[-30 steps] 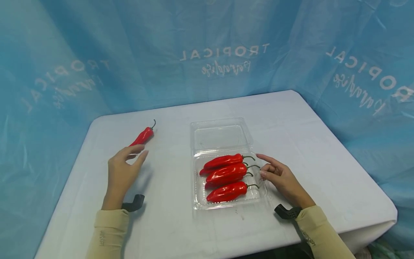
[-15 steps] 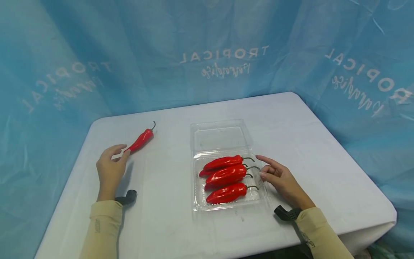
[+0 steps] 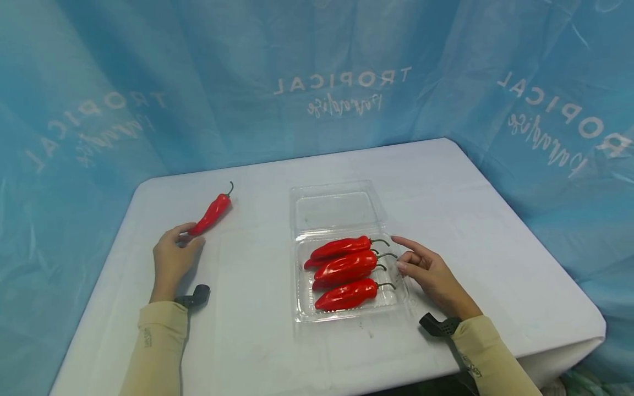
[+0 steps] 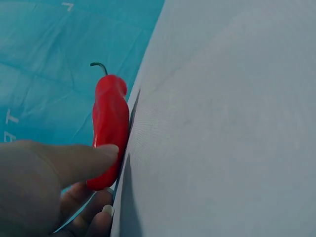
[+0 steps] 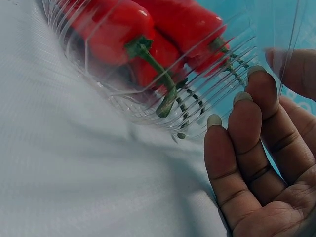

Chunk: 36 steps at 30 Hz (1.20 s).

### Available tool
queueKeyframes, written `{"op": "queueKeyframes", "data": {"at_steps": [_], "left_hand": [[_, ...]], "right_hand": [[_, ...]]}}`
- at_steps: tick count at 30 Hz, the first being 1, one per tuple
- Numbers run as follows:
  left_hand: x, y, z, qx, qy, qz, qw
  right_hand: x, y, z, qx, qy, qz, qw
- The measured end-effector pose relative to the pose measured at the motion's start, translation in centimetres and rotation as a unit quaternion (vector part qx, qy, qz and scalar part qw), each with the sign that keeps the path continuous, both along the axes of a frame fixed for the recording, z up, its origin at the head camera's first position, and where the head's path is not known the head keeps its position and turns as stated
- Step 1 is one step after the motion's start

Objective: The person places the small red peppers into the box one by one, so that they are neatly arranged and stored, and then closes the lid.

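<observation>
Watching from my end, I find the left hand [image 3: 173,256] at a lone red pepper [image 3: 214,213], which lies on the white table [image 3: 267,352] between nine and ten o'clock from the clear box [image 3: 306,300], stem towards one. Thumb and fingers straddle the narrow tip, which I take to be the handiest end to reach from the near side; whether they pinch it or merely touch it, I can't tell. The right hand [image 3: 435,275] sits at the box's three o'clock edge, fingers loosely bent and slightly parted, probably there to steady something so light. The lid [image 3: 334,210] lies back towards twelve, leaving the stacked peppers [image 3: 349,268] uncovered, stems pointing roughly towards three. I count five stems, though the lower peppers are mostly hidden beneath those on top. My right wrist view cuts the stack off at its upper edge; in the left one, the thumb crosses the lone pepper and covers part of it.
</observation>
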State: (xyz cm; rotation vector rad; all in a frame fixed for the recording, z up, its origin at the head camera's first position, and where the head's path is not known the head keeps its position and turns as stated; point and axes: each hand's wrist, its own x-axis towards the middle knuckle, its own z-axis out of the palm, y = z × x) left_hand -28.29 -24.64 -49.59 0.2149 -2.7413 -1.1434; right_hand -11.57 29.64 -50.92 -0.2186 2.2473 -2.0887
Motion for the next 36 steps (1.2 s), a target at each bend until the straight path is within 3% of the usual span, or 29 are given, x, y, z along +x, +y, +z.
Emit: {"op": "queueKeyframes", "data": {"at_steps": [14,22,30,36], "left_hand": [[-0.6,0.9,-0.9,-0.012,0.043,-0.007,0.999],[-0.5,1.4,-0.5,-0.028,0.107,0.0,0.9939],[-1.1,1.4,-0.7,-0.015,0.071,-0.014,0.9973],[-1.6,1.8,-0.4,-0.016,0.071,-0.008,0.9974]], "right_hand": [[0.1,0.2,-0.2,-0.021,0.004,0.005,0.9998],[0.3,0.3,0.0,-0.026,0.007,0.009,0.9996],[0.2,0.4,-0.3,-0.019,0.004,0.003,0.9998],[0.1,0.5,-0.4,-0.003,0.0,0.0,1.0]]}}
